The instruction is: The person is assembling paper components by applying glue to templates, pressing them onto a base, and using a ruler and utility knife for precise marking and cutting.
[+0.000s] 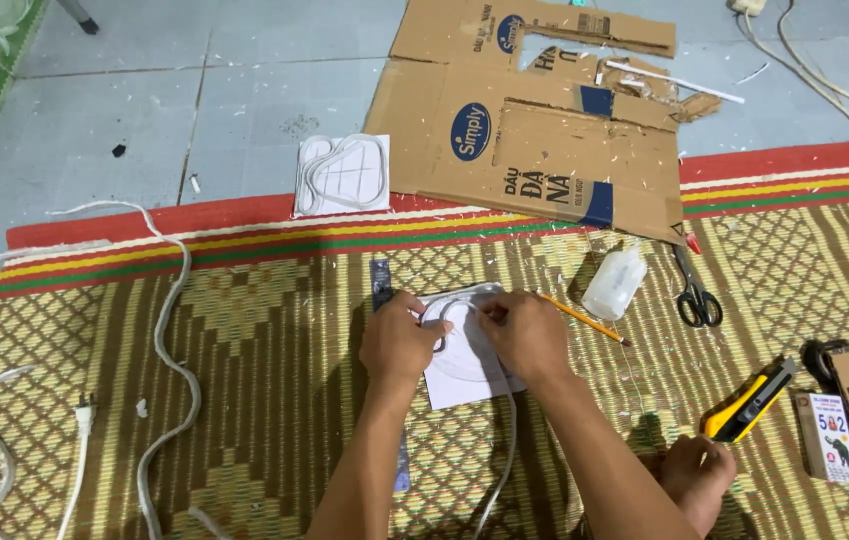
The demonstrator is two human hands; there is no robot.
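Both hands pressed a white cord [441, 318] onto a white card [464, 370] in the middle of the mat [244, 380]. The left hand [399, 343] held the cord down, and the right hand [527, 335] pinched it with its fingertips. A pencil [584, 320], a bottle [613, 282] and scissors [694, 290] lay to the right. Cut cardboard [534, 130] lay over the mat's far edge.

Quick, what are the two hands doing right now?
Left hand: fingers curled, pressing the white cord onto the white card.
Right hand: fingertips pinching the same cord on the card.
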